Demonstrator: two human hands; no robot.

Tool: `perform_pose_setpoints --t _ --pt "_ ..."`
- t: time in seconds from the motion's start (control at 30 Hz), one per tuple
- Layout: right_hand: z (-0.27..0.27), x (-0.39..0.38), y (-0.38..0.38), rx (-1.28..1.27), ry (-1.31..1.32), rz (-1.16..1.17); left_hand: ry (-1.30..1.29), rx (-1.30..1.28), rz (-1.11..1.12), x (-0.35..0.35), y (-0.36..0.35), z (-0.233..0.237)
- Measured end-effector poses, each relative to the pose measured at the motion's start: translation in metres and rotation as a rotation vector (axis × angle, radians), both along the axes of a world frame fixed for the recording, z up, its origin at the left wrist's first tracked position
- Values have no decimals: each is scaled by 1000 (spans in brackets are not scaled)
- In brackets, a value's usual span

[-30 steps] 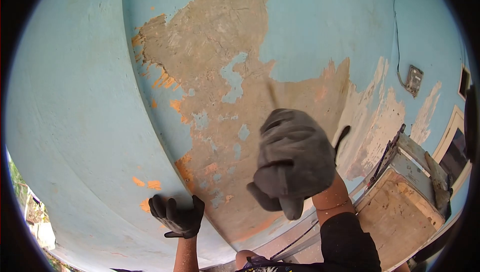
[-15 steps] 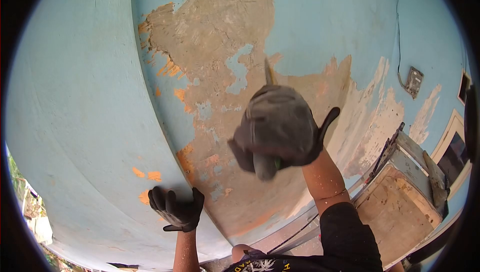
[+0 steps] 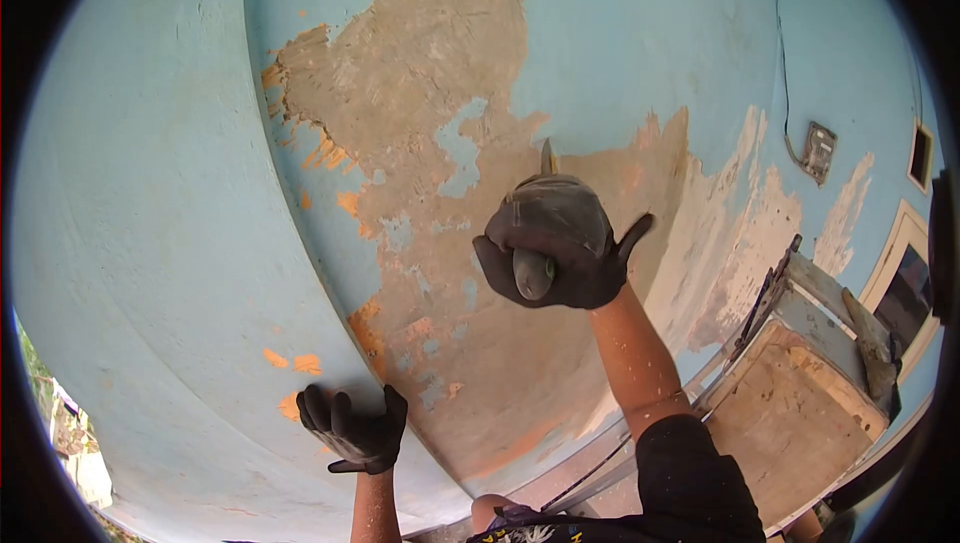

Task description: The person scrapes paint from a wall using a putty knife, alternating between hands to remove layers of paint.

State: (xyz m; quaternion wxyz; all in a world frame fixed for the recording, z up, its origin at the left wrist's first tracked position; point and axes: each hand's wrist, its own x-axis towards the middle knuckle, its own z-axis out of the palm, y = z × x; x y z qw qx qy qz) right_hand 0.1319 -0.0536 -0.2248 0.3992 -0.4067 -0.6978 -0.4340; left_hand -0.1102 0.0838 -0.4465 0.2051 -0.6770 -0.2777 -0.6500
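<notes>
My right hand (image 3: 560, 243), in a dark work glove, is wrapped round a scraper. The rounded grey end of its handle sticks out below the fist, and the narrow scraper blade (image 3: 547, 157) points up past the knuckles, overlapping the stripped patch of wall (image 3: 450, 53). Much of the handle is hidden in the glove, while the little finger side juts out to the right. Lower left, my gloved left hand (image 3: 355, 430) rests with fingers apart against the blue-painted projecting wall (image 3: 180, 243), close to its vertical edge. Small orange patches (image 3: 305, 364) show just above it.
Blue paint (image 3: 640, 43) surrounds the bare plaster, with ragged edges. At the lower right stands a worn wooden cabinet (image 3: 790, 423) with boards on top. An electrical box (image 3: 819, 153) hangs by a cable on the right wall, near a window frame (image 3: 905, 263).
My right hand with the scraper has moved away from me toward the wall and looks smaller. The view has shifted slightly; my left hand keeps its place on the wall.
</notes>
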Motion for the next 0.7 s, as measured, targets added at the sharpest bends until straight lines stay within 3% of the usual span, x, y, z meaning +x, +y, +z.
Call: perform_pose_setpoints --t 0.03,0.13,0.2,0.3,0.33,0.4,0.43,0.53,0.57,0.6,0.67,0.7 --pt "6 1 5 76 0 160 -12 7 8 4 2 3" --pt "11 -21 -21 -154 -42 188 -14 6 20 4 2 3" --pt "-11 -4 5 -109 14 289 -18 19 10 8 4 5" --pt "3 15 11 32 123 -159 -15 17 -14 2 2 2" --pt "11 11 0 37 112 -159 -20 14 -17 4 3 4" --pt "21 -2 -30 -400 28 -79 -33 2 10 8 5 4" --pt "11 -5 -29 -165 18 336 -24 3 22 7 5 3" --pt "-3 28 2 -72 77 327 0 9 18 6 4 0" --pt "5 35 7 -152 78 -7 -8 11 13 5 4 -2" --pt "11 30 0 -153 77 -13 -31 16 11 8 4 -1" --pt "24 15 -20 -291 151 592 -16 20 20 4 2 -1" --pt "-15 7 -6 -281 747 859 -7 28 37 7 3 0"
